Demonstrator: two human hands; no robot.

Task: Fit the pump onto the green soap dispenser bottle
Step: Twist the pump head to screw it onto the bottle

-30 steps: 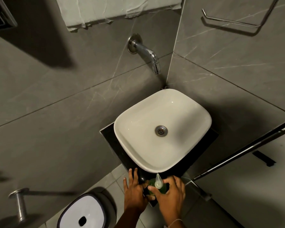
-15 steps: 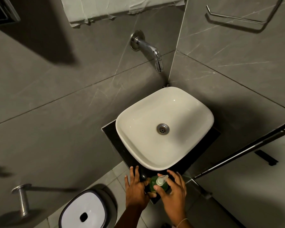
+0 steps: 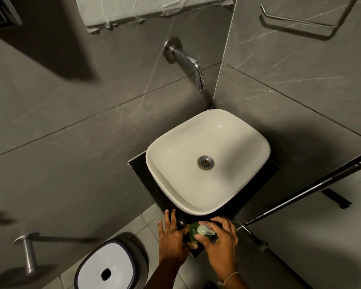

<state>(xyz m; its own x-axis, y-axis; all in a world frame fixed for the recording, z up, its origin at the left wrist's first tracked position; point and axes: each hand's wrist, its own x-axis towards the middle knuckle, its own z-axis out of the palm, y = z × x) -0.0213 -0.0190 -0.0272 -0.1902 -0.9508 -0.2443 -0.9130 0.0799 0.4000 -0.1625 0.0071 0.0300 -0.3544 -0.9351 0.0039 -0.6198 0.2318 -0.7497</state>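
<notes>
The green soap dispenser bottle (image 3: 193, 232) stands on the near corner of the black counter (image 3: 198, 253), just in front of the white basin. A whitish pump (image 3: 204, 230) sits on top of it, nozzle pointing right. My left hand (image 3: 172, 238) grips the bottle's left side with thumb and palm, its fingers stretched forward. My right hand (image 3: 220, 243) curls around the pump from the right, thumb and fingertips on the pump head. Most of the bottle's body is hidden by both hands.
A white basin (image 3: 169, 174) with a metal drain fills the counter. A chrome tap (image 3: 188, 61) juts from the grey tiled wall above it. Low left is a white-lidded bin (image 3: 106, 265). A metal peg (image 3: 28, 253) sticks out at far left. A glass partition edge (image 3: 300, 191) runs at right.
My right hand has turned around the pump, and the nozzle has swung from pointing up toward pointing right. My left hand stays on the bottle. The camera has tilted slightly.
</notes>
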